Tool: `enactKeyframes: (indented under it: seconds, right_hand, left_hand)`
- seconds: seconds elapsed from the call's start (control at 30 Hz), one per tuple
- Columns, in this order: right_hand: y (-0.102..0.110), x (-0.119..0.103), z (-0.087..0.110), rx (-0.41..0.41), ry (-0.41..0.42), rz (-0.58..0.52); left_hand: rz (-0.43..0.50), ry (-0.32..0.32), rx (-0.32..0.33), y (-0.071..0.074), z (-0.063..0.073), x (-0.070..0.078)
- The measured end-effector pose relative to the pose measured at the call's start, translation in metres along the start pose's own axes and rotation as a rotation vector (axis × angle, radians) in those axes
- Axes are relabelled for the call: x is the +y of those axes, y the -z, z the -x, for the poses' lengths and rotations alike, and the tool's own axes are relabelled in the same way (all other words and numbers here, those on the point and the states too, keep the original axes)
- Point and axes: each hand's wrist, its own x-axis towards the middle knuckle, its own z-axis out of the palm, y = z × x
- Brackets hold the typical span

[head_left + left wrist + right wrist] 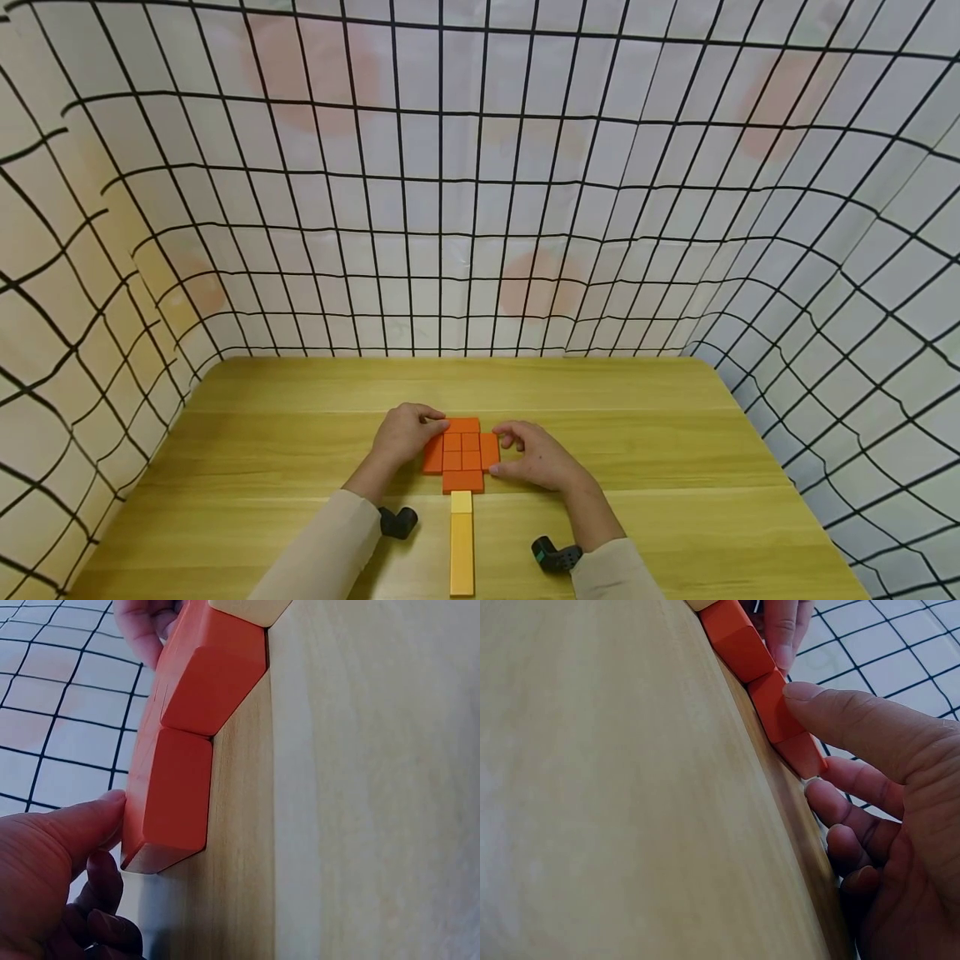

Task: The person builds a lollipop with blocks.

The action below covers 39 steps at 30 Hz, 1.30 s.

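Several orange blocks [461,451] lie flat and close together: small squares in the middle, longer blocks around them. My left hand [405,431] has its thumb and index fingertips at the upper left, where the left block [433,456] meets the top block [462,425]. The left wrist view shows that thumb [94,817] on a block's upper edge, other fingers bent below. At the other side, my right hand [542,455] spans the right block [490,452], thumb at its near end and index finger at its far end. The bottom block [462,481] is untouched.
Below the orange blocks, a small light-yellow block [461,502] and a long yellow block [462,554] line up toward me. The wooden table [285,467] bears them all. Black wire mesh [480,179] and white sheeting rise behind and at both sides.
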Motion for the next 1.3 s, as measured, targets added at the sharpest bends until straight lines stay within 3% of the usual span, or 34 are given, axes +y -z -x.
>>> enactKeyframes:
  seconds: [0.53,0.87,1.0,1.17,1.3]
  right_hand:
    - [0.001,0.000,0.001,-0.003,-0.001,-0.034]
    - [0.004,0.001,0.001,0.010,-0.014,-0.070]
    - [0.005,0.003,0.003,0.045,-0.029,-0.080]
    - [0.013,0.006,0.009,0.106,-0.066,-0.116]
    - [0.025,0.013,0.016,0.144,-0.089,-0.115]
  left_hand:
    - [0.024,0.001,0.014,0.000,0.002,-0.001]
    - [0.086,0.027,0.053,0.006,0.009,-0.005]
    - [0.051,0.019,0.082,0.014,0.015,-0.013]
    - [-0.043,0.007,0.095,0.035,0.025,-0.021]
    - [-0.173,-0.054,0.124,0.052,0.034,-0.023]
